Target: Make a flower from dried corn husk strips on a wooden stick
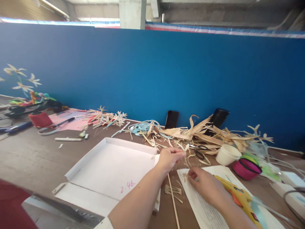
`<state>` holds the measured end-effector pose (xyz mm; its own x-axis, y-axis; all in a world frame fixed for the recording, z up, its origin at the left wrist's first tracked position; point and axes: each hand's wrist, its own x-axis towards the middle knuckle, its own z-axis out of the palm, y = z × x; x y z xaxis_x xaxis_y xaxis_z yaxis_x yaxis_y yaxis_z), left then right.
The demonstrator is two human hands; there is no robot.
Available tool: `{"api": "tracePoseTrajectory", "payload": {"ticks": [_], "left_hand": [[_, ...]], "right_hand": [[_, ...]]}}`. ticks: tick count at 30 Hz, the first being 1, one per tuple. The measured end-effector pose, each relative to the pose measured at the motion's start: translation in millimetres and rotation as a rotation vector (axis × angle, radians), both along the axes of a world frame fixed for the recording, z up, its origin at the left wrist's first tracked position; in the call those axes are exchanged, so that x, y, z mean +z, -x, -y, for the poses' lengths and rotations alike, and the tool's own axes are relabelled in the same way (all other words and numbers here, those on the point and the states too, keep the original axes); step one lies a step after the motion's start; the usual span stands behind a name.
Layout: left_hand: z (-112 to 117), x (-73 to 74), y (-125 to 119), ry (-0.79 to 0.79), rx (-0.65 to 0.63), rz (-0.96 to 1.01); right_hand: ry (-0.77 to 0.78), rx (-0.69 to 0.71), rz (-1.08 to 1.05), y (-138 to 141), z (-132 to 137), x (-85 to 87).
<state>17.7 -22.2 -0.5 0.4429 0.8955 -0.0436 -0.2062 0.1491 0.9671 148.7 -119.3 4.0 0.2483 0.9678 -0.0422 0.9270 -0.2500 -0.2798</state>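
Note:
My left hand (169, 158) is raised a little over the brown table, its fingers pinched on a thin pale husk strip (186, 148). My right hand (205, 185) rests on a printed paper sheet (202, 211), fingers curled and pinching a small husk piece (185, 175). Between my hands a thin wooden stick (173, 201) lies on the table beside small cut husk pieces (172, 190). Just beyond my left hand, black-handled scissors (199, 153) lie at the edge of a heap of dried husks (202, 133).
An open white flat box (111, 165) lies left of my hands. A yellow glue gun (240, 197), a white cup (227, 154) and a pink bowl (246, 168) sit to the right. A phone (172, 119) leans on the blue wall. Finished husk flowers (107, 118) and a red spool (40, 119) lie at left.

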Motion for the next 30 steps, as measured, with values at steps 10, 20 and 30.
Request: {"api": "tracePoseTrajectory", "payload": {"ticks": [10, 20, 30], "left_hand": [[-0.6, 1.4, 0.8, -0.001, 0.019, 0.012], [-2.5, -2.9, -2.4, 0.01, 0.021, 0.028], [3.1, 0.5, 2.4, -0.062, -0.072, -0.115]], "right_hand": [[-0.107, -0.07, -0.09, 5.8, 1.8, -2.3], [-0.223, -0.106, -0.467, -1.8, 7.5, 0.2], [-0.449, -0.347, -1.24, -10.3, 5.2, 4.9]]}}
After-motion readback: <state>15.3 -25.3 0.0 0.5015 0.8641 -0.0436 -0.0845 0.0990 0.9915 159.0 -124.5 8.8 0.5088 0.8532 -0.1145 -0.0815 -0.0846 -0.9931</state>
